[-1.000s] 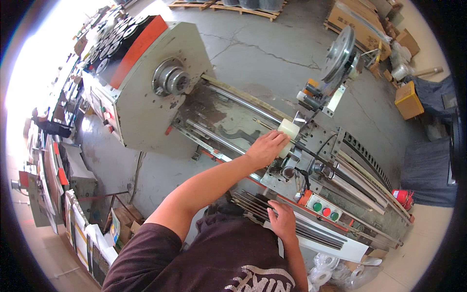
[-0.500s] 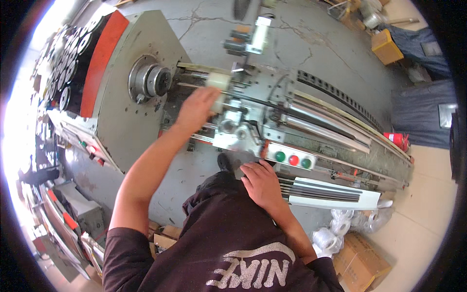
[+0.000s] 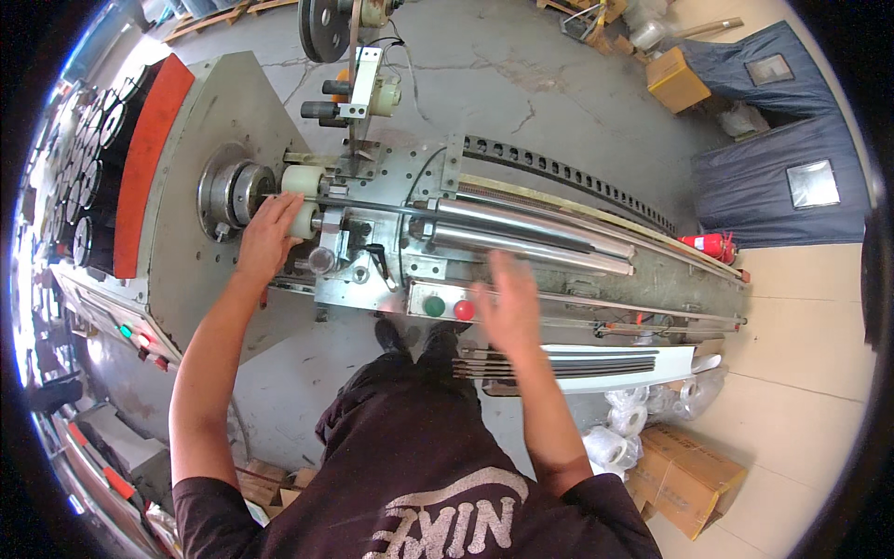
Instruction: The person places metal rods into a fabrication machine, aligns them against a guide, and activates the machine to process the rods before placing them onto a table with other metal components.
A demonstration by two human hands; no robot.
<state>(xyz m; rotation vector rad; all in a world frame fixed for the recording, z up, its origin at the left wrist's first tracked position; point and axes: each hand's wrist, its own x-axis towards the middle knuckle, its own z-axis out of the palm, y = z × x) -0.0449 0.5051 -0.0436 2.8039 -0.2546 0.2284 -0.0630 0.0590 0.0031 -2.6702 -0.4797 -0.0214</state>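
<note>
A long dark metal rod [image 3: 372,206] lies across the machine's carriage [image 3: 372,289], its left end at the round metal chuck [image 3: 251,193]. My left hand [image 3: 264,244] is beside the chuck, fingertips closed together around the rod at the white rollers [image 3: 305,179]; the fingers partly hide the grip. Over the machine's front edge is my right hand [image 3: 510,303], blurred by motion, empty, with thumb and fingers apart. It is next to the red button [image 3: 464,309] and green button [image 3: 434,306] on the control panel and covers the panel's right end.
Several dark rods [image 3: 596,363] rest in a white tray [image 3: 675,363] at the near right. Two shiny bars [image 3: 531,244] run along the bed. A red extinguisher [image 3: 710,245] stands at the far right. Cardboard box [image 3: 689,475] and plastic-wrapped rolls [image 3: 615,438] lie near right.
The carriage, rollers and rod have moved left, closer to the chuck, and my left hand has gone with them. My right hand has risen from the panel's left end towards its right end.
</note>
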